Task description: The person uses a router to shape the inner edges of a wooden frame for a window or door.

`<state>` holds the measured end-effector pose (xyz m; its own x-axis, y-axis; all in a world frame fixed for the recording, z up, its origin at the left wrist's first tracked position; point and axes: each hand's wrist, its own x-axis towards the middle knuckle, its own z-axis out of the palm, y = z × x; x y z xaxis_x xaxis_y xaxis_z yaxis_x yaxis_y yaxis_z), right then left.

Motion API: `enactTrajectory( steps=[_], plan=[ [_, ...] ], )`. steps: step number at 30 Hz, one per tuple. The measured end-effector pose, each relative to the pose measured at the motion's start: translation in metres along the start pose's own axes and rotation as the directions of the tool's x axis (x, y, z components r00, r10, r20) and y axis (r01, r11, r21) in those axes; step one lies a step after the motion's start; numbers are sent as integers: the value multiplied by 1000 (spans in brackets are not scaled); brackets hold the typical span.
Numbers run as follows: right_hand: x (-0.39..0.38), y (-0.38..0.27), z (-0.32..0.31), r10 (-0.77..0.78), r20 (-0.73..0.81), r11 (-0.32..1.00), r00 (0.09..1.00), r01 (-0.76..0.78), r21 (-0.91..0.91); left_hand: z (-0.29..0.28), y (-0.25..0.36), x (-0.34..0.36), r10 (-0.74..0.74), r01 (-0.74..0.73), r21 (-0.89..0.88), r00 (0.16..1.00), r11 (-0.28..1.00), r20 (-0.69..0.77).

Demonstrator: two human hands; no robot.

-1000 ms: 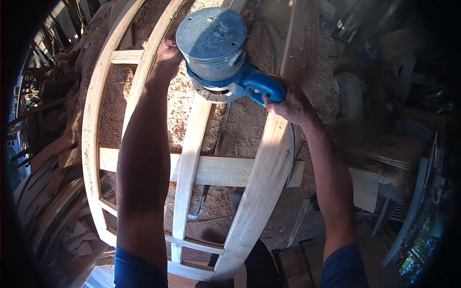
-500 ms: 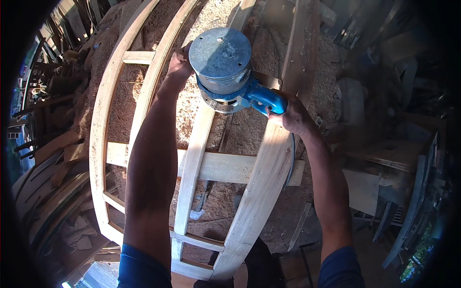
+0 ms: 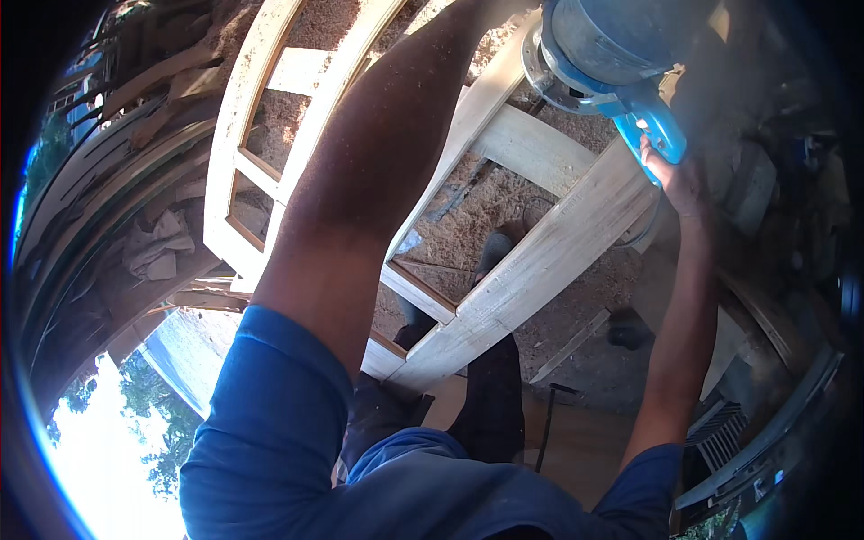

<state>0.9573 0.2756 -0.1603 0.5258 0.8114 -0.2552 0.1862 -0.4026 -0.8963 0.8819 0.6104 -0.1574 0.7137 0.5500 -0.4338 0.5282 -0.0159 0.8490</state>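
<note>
A router (image 3: 621, 54) with a round grey metal motor housing and a blue handle is over the right-hand rail of a pale wooden frame (image 3: 531, 261). My right hand (image 3: 680, 175) is closed round the router's blue handle. My left forearm stretches up past the frame's bars and leaves the picture at the upper edge beside the router, so the left hand is out of sight. The frame has curved bars on its left, a broad straight rail on its right and short crosspieces between them. The router's bit cannot be seen.
Sawdust (image 3: 477, 211) covers the ground under the frame. Curved wooden boards (image 3: 99, 180) are stacked at the left. My legs (image 3: 490, 396) stand close to the frame's near end. A loose wooden strip (image 3: 571, 345) lies at the right, with dim clutter beyond.
In the picture, the router and my right hand have shifted up and right. My left hand, earlier at the router's left side, has passed out of view. The frame appears turned, and more of my body shows.
</note>
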Motion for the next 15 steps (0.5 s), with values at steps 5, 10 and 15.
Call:
enactTrajectory(
  steps=[5, 10, 15],
  plan=[
    [-29, 6, 33, 8, -152, 994, 988, 8, 106, -18, -40, -19, 178, -179, 75, 984, 981, 26],
    [-51, 29, 49, 186, 76, 897, 980, -201, 394, -18, -64, -51, 547, -552, 183, 833, 814, 79],
    [-75, 46, 49, 258, 171, 752, 951, -308, 583, -4, -40, -104, 105, -106, 169, 994, 980, 14]
  ],
)
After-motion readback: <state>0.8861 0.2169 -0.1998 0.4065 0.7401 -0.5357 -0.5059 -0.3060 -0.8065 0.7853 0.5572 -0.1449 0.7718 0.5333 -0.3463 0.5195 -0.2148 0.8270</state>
